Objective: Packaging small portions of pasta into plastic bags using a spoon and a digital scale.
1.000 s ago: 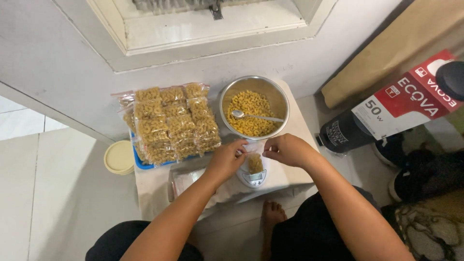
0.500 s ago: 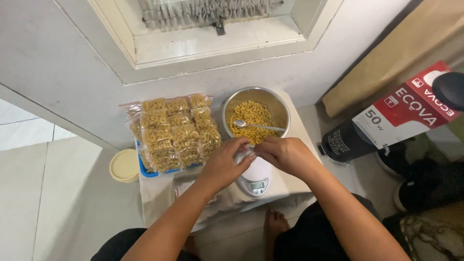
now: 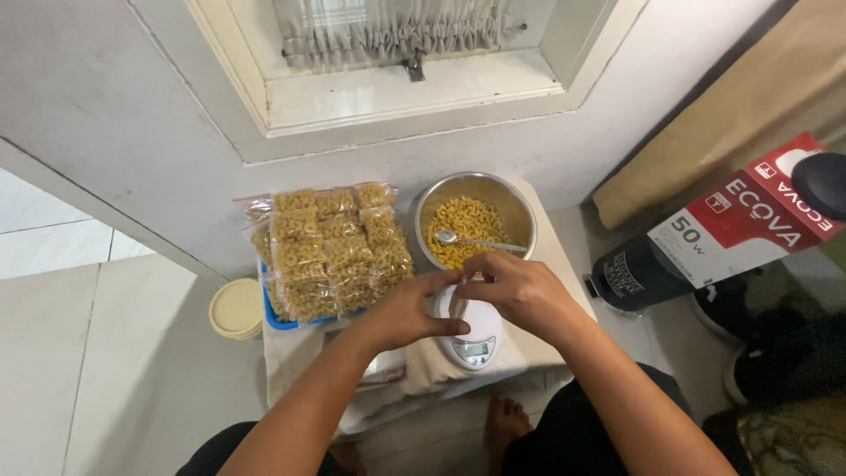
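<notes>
— Macaroni bag [image 3: 456, 302], that small clear one, is it on the scale or in the hands?

— Both hands are on it, just above the white kitchen scale [image 3: 471, 339]. The left hand [image 3: 407, 313] has its fingers pinched together on the bag's near side, and the right hand [image 3: 522, 295] is curled over it from the other side, fingertips closed on the top. Most of the bag is hidden between them, so I can't tell how full it is or whether it touches the scale.

— Where does the scale stand?

— Near the front edge of the little cloth-covered table [image 3: 564, 264], about the middle. Its small display faces the person.

— And behind it?

— A round steel bowl [image 3: 520, 207] at the back right corner, by the wall, with loose macaroni in it and a spoon [image 3: 476, 240] lying across the pasta, handle pointing right.

— The left side?

— A stack of filled macaroni packets [image 3: 330, 247] on a blue tray [image 3: 278, 319], taking up the back left corner, touching the bowl's side or very near it. A pale round lid [image 3: 236, 308] sits just off the table's left edge, lower down.

— Anything on the floor?

— A dark bottle [image 3: 630, 273] and a red and white box [image 3: 749, 220] to the right of the table, and the person's bare foot [image 3: 507, 423] under the front edge.
</notes>
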